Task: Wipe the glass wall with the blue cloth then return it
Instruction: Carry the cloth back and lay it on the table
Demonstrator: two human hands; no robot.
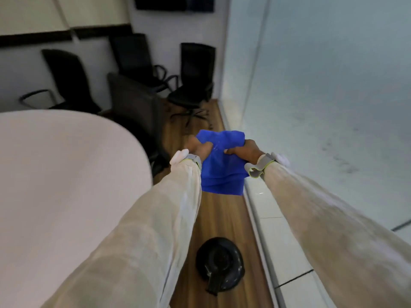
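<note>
The blue cloth (221,165) hangs in mid-air in front of me, bunched at the top and drooping below. My left hand (199,146) grips its upper left edge and my right hand (243,151) grips its upper right edge; both arms are stretched out in pale sleeves. The frosted glass wall (322,90) fills the right side, just to the right of the cloth; the cloth does not touch it. Faint smudges show on the glass at mid height.
A large white rounded table (66,174) takes up the left. Several black office chairs (191,81) stand at the back. A black bag-lined bin (219,266) sits on the wooden floor strip (224,218) between table and glass wall.
</note>
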